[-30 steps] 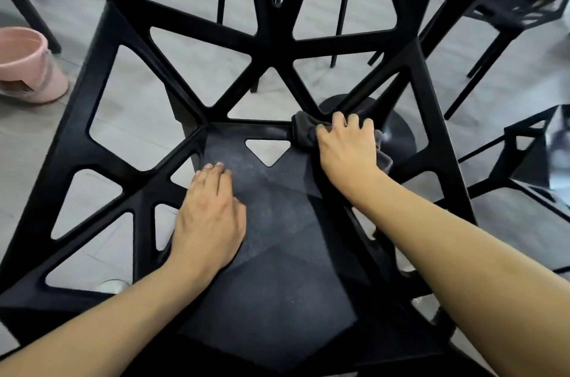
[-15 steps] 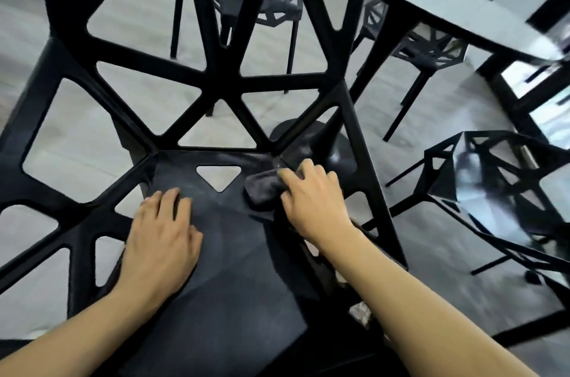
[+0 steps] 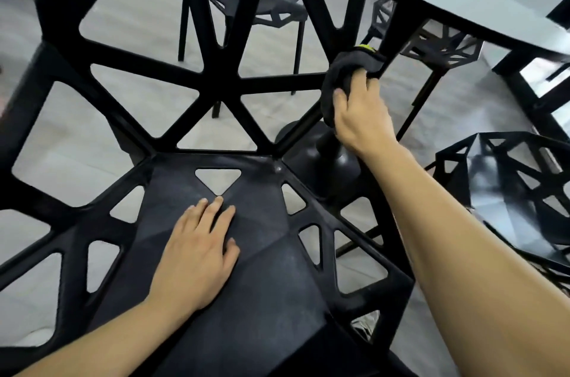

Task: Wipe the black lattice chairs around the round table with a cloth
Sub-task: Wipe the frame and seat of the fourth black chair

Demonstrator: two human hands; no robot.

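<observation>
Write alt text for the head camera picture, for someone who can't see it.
A person's right hand wraps a dark cloth around the right edge of a black lattice chair back, while the left hand rests flat on its seat. A round table and more chairs stand behind.

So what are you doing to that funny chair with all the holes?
A person is cleaning a black lattice chair. The right hand grips a dark cloth wrapped around the right edge of the chair's backrest. The left hand rests flat on the seat, fingers straight, near a triangular hole. A round table stands just behind, with more lattice chairs around it.
</observation>
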